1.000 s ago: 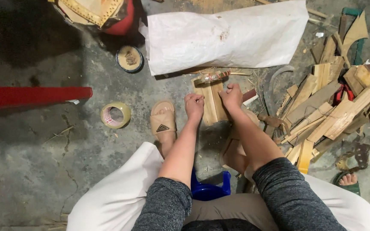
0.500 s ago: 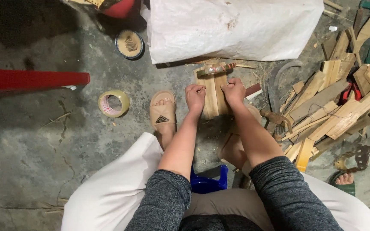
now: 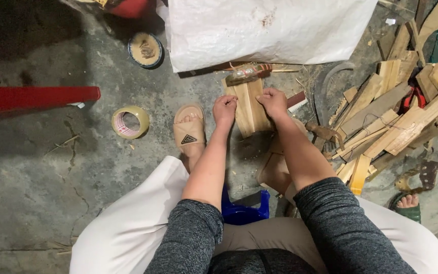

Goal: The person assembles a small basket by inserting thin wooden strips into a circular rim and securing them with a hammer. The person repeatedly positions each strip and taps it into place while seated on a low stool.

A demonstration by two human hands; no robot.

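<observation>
I sit on a low blue stool [image 3: 244,210] over a grey concrete floor. A small bundle of flat wooden slats [image 3: 249,106] stands on the floor in front of me. My left hand [image 3: 225,109] grips its left edge and my right hand [image 3: 274,102] grips its right edge, fingers curled. A roll wrapped in clear film [image 3: 247,72] lies at the bundle's far end. My left foot in a tan sandal [image 3: 189,130] rests just left of the bundle.
A white woven sack [image 3: 275,30] lies beyond the bundle. A heap of wood offcuts [image 3: 391,111] fills the right side. A roll of clear tape [image 3: 130,122] and a round tin lid [image 3: 145,49] lie left. A red bar [image 3: 31,97] runs in from the left. Another person's foot [image 3: 409,203] shows at right.
The view has shifted slightly, so everything sits a little higher in frame. Both hands stay clamped on the sides of the wooden slats in nearly the same place.
</observation>
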